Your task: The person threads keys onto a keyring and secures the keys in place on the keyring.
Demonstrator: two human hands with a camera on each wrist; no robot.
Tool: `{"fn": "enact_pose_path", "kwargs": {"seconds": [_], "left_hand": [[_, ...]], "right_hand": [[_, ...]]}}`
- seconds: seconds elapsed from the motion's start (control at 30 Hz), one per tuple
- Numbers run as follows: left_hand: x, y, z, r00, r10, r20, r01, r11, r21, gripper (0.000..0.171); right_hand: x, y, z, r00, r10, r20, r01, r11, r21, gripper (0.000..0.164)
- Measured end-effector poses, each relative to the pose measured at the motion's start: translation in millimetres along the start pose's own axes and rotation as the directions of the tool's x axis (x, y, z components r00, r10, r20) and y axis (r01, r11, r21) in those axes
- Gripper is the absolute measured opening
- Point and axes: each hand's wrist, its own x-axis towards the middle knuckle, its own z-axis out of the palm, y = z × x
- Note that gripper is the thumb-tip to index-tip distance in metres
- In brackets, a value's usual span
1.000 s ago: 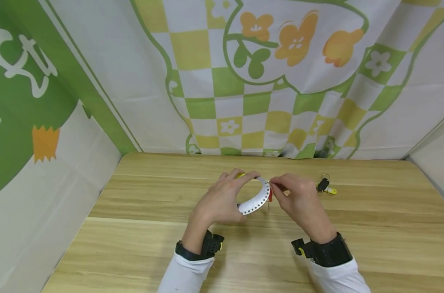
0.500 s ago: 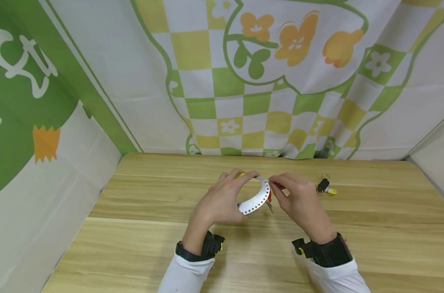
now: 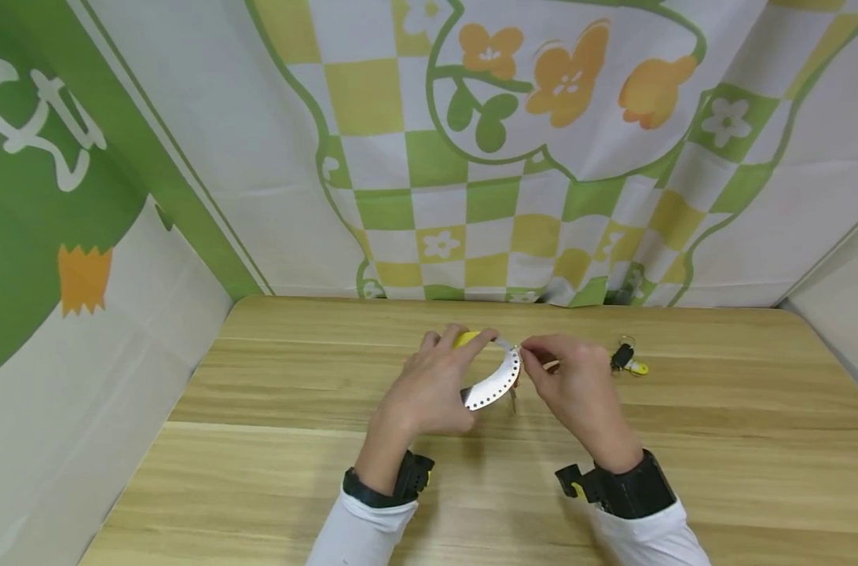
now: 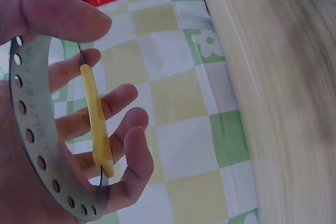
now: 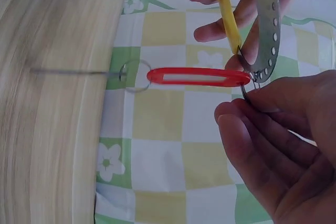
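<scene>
My left hand [image 3: 429, 393] grips a curved metal plate [image 3: 496, 387] lined with round holes, its thumb and fingers on either side. A yellow handle [image 4: 94, 116] spans the plate's ends. At the plate's far end, my right hand [image 3: 577, 385] pinches a small wire ring [image 5: 243, 92] between thumb and fingertips; the ring overlaps the end holes in the right wrist view. From it hangs a red key tag [image 5: 199, 82] with a pale label, then a split ring [image 5: 148, 84] and a key [image 5: 73, 72], blurred. Part of the small ring is hidden by the fingertips.
Several small items with a black fob [image 3: 622, 357] and a yellow tag [image 3: 637, 368] lie on the wooden table [image 3: 259, 440], right of my right hand. A checked, flowered curtain [image 3: 500, 236] hangs at the table's back edge.
The key under the red tag swings a little and now hangs slightly further left. The plate tilts slightly, showing more of the yellow handle. Both hands keep their holds.
</scene>
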Motion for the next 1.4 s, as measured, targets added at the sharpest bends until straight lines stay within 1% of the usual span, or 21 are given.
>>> {"fn": "enact_pose_path", "kwargs": {"seconds": [0.1, 0.33, 0.53, 0.77, 0.93, 1.07, 1.2, 1.4], "left_hand": [[0.4, 0.5, 0.4, 1.000, 0.016, 0.011, -0.016, 1.000, 0.005, 0.107], [2.2, 1.8, 2.4, 0.999, 0.029, 0.040, -0.029, 0.999, 0.013, 0.105], [3.8, 5.3, 5.8, 0.999, 0.028, 0.025, -0.029, 0.999, 0.043, 0.099], [4.3, 8.7, 8.6, 1.000, 0.006, 0.011, -0.007, 0.998, 0.059, 0.092], [5.0, 9.2, 9.7, 1.000, 0.002, -0.009, -0.001, 0.998, 0.069, 0.088], [4.6, 8.5, 9.0, 1.000, 0.004, -0.008, -0.003, 0.998, 0.065, 0.087], [3.5, 7.4, 7.6, 1.000, 0.012, -0.006, -0.011, 0.999, 0.052, 0.088], [2.5, 5.9, 6.9, 0.999, 0.029, -0.018, -0.027, 0.998, 0.060, 0.089]], "right_hand": [[0.4, 1.0, -0.6, 1.000, -0.015, -0.001, 0.015, 1.000, -0.009, 0.011], [1.0, 3.3, -3.9, 1.000, 0.003, 0.002, -0.003, 1.000, 0.017, 0.011], [1.6, 4.5, -5.3, 1.000, 0.016, -0.002, -0.016, 1.000, 0.015, 0.010], [0.9, 4.9, -6.2, 0.999, 0.041, 0.014, -0.041, 0.999, 0.008, 0.011], [0.1, 5.4, -6.6, 0.999, 0.036, 0.027, -0.037, 0.999, 0.013, 0.011], [0.2, 6.4, -7.1, 0.999, 0.004, 0.036, -0.004, 1.000, 0.000, 0.012], [0.2, 7.2, -7.6, 0.998, -0.045, 0.046, 0.047, 0.999, -0.024, 0.013], [-0.7, 7.5, -7.4, 0.986, -0.159, 0.049, 0.162, 0.986, -0.045, 0.015]]}}
